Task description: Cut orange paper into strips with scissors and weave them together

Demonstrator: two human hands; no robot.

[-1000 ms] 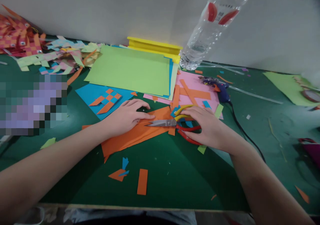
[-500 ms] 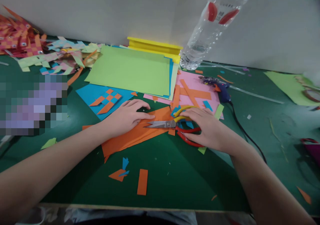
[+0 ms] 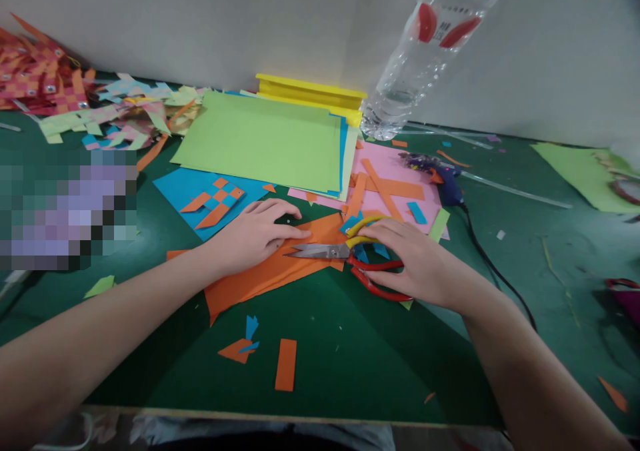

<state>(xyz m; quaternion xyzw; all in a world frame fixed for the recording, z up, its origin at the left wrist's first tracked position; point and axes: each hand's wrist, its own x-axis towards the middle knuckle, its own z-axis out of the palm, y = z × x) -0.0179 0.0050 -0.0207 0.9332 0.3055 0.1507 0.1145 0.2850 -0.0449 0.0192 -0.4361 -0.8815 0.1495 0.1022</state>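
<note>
My left hand (image 3: pixel 255 234) lies on orange paper (image 3: pixel 260 281), its fingers stretched out and holding nothing. My right hand (image 3: pixel 415 257) grips a pair of scissors (image 3: pixel 323 251) by the yellow and red handles. The blades point left, slightly parted, and reach over the orange paper just below my left thumb. I cannot tell whether any paper lies between them. Behind my left hand, a woven orange and blue paper fish (image 3: pixel 219 203) rests on a blue sheet (image 3: pixel 175 184). Blue scraps show around the scissors' handles.
A stack of green sheets (image 3: pixel 260 141) lies behind my hands, with a yellow holder (image 3: pixel 310 91) and a tall clear bottle (image 3: pixel 410 71). At right are a glue gun (image 3: pixel 447 181) with its cord and a pink sheet (image 3: pixel 383 159). Paper fish (image 3: pixel 45 77) pile up far left.
The scissors have shifted very slightly to the left, and their lower red handle sits a little lower. My left hand stays in place on the orange paper.
</note>
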